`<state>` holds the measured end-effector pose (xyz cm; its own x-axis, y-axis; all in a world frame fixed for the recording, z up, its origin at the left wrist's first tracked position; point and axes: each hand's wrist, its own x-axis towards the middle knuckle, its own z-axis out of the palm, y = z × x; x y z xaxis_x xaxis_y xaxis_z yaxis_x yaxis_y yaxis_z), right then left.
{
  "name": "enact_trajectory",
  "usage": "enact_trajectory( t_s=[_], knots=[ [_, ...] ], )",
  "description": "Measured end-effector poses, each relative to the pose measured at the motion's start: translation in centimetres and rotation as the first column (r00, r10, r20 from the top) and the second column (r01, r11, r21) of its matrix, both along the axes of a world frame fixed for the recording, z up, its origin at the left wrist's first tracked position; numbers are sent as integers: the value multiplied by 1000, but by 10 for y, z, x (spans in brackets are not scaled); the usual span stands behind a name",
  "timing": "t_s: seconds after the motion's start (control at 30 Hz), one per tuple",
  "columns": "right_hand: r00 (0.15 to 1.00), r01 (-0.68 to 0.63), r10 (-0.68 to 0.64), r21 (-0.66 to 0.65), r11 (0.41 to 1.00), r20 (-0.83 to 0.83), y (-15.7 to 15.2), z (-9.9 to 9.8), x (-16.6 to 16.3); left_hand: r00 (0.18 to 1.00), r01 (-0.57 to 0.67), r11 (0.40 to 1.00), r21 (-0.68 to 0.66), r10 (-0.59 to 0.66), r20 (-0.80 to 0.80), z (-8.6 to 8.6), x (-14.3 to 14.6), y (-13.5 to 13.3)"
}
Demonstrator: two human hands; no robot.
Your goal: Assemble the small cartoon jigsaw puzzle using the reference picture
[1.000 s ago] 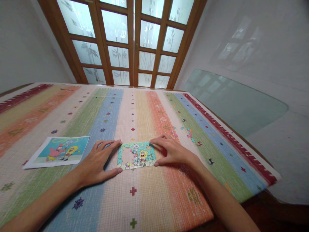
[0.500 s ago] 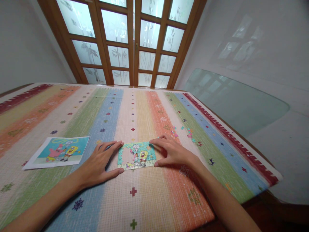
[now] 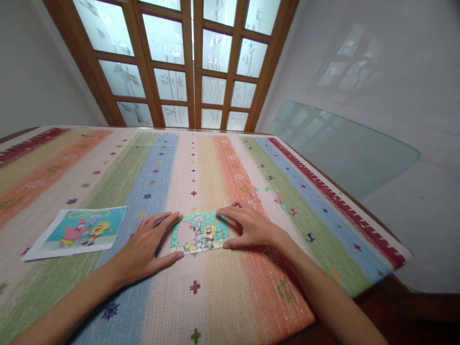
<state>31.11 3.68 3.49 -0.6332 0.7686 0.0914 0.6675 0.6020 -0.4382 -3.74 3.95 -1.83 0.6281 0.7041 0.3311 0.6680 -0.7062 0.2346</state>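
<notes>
A partly assembled jigsaw puzzle [image 3: 209, 232] lies flat on the tablecloth in front of me, showing cartoon figures on a turquoise ground. A gap in its left part lets the cloth show through. My left hand [image 3: 145, 243] closes around the puzzle's left end, fingertips at the upper corner and thumb at the lower one. At the opposite end, my right hand [image 3: 253, 227] spans the puzzle the same way, with its thumb at the lower right corner. Its fingers cover part of the upper right edge.
To the left lies a printed picture [image 3: 88, 228] of the same cartoon scene. Several loose puzzle pieces [image 3: 278, 197] are scattered beyond my right hand. A striped tablecloth [image 3: 215, 297] covers the table. Wooden glass-paned doors [image 3: 194, 72] stand behind it.
The whole view has shifted slightly, so everything sits a little further left. Both hands stay at the puzzle's two ends, with no clear change in their hold.
</notes>
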Motion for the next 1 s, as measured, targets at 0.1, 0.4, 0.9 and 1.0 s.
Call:
enact_trajectory(
  t_s=[0.1,0.4,0.9,1.0],
  knots=[
    [1000,-11,11,2,1000,-3,0,0,-3,1000,0,1000,11,0,18,1,3,-2],
    [999,-36,35,85,996,15,0,-5,-8,999,3,999,41,-5,32,2,10,-2],
    [855,482,-517,416,771,-32,39,-4,77,976,28,976,218,-74,204,26,6,3],
    [719,625,-695,442,643,-7,46,-11,107,976,39,945,324,-105,189,34,8,2]
  ],
)
